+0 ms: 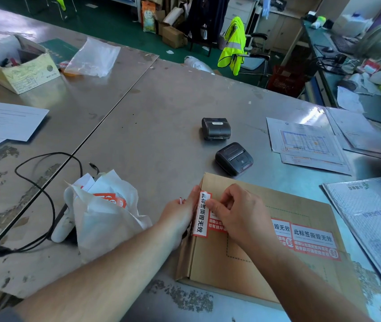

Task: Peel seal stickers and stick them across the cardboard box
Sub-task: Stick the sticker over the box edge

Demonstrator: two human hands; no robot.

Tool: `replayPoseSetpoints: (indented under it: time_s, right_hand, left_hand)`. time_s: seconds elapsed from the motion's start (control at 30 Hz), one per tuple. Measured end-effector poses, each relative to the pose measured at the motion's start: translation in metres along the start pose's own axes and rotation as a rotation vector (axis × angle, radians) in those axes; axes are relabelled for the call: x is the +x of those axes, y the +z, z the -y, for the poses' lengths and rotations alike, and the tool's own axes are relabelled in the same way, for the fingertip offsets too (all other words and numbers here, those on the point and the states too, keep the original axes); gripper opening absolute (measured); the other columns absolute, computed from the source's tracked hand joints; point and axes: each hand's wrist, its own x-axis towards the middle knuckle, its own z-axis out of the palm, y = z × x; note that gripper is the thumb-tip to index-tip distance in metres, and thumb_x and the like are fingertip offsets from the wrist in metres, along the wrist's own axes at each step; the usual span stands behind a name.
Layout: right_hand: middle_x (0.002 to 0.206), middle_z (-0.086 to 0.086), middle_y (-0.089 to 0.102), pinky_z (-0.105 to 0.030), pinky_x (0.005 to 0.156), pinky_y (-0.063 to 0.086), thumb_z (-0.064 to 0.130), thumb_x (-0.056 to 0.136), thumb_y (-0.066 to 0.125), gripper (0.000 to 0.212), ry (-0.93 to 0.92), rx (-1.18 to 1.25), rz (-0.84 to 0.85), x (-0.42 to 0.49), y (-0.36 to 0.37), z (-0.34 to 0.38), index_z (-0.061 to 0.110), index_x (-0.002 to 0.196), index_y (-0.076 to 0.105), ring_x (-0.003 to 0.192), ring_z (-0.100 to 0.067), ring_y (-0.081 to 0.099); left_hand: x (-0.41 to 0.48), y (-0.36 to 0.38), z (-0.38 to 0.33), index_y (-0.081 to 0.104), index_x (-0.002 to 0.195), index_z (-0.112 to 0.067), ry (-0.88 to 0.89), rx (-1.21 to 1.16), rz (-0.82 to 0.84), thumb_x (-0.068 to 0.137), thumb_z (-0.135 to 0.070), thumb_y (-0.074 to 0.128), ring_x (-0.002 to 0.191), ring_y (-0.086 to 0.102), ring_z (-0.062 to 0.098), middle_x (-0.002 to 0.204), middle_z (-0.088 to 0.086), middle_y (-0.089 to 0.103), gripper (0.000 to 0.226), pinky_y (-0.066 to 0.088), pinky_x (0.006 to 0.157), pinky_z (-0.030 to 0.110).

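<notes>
A person stands at a worn metal table (161,108), both bare forearms reaching forward over it. A flat cardboard box (210,261) lies near the table's front edge, right of centre. At the box's left edge, a red and white seal sticker (201,214) with black characters is folded over the corner between top and side. The left hand (180,212) lies flat against the box's left side, fingers together, pressed on the sticker's outer part. The right hand (238,214) rests on the box top, its thumb and curled fingers pushing the sticker down at the edge. Two more stickers (312,242) already lie across the middle of the box top, side by side, to the right of the right hand.

Just left of the box sits a crumpled white bag (105,219) with orange sheets showing inside. A black cable (45,198) loops beside the bag. Beyond the box stand two small black printers (225,142), close to each other. Papers (307,142) lie at the far right, and a padded mailer (370,226) rests just right of the box.
</notes>
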Motion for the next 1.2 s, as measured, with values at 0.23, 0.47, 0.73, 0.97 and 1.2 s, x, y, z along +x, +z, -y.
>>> replayPoseSetpoints:
  time_s: [0.23,0.47,0.73,0.97,1.2]
  right_hand:
    - [0.072,0.002,0.065,-0.031,0.058,0.045,0.068,0.084,0.055,0.050,0.139,-0.127,0.005,0.018,0.003,0.015,0.020,0.073,0.055,0.069,-0.019,0.062]
    - [0.070,0.006,0.067,-0.033,0.063,0.052,0.065,0.081,0.064,0.046,0.085,-0.104,0.074,0.017,-0.004,0.011,0.020,0.073,0.056,0.068,-0.013,0.063]
    - [0.079,0.010,0.054,-0.024,0.055,0.032,0.059,0.064,0.082,0.050,-0.069,-0.083,0.195,0.000,-0.012,0.003,0.022,0.081,0.054,0.069,-0.006,0.047]
    - [0.069,0.002,0.066,-0.036,0.063,0.053,0.072,0.073,0.068,0.058,0.122,-0.092,0.104,0.018,-0.009,0.018,0.015,0.077,0.056,0.066,-0.016,0.064]
    - [0.068,0.006,0.065,-0.029,0.055,0.048,0.072,0.081,0.058,0.053,0.108,-0.168,0.113,0.029,-0.009,0.020,0.019,0.076,0.055,0.062,-0.011,0.062]
  left_hand:
    - [-0.035,-0.016,0.021,0.055,0.055,-0.019,0.172,0.082,0.074,0.092,-0.058,0.049,0.028,0.039,-0.003,0.034,-0.013,0.046,0.054,0.027,0.036,0.015]
    - [-0.051,-0.026,0.041,0.066,0.052,-0.025,0.066,-0.039,0.174,0.088,-0.059,0.053,0.036,0.050,0.000,0.044,-0.012,0.056,0.052,0.037,0.043,0.018]
    - [-0.054,-0.030,0.039,0.062,0.063,-0.020,0.016,-0.085,0.229,0.088,-0.057,0.056,0.039,0.051,0.006,0.050,-0.007,0.057,0.045,0.036,0.040,0.015]
    - [-0.052,-0.030,0.039,0.056,0.078,-0.020,-0.030,-0.071,0.226,0.078,-0.067,0.057,0.043,0.052,0.006,0.054,-0.006,0.057,0.047,0.040,0.049,0.019]
    - [-0.049,-0.033,0.042,0.057,0.084,-0.017,-0.029,-0.047,0.212,0.084,-0.062,0.057,0.043,0.049,0.003,0.051,-0.012,0.059,0.046,0.033,0.048,0.021]
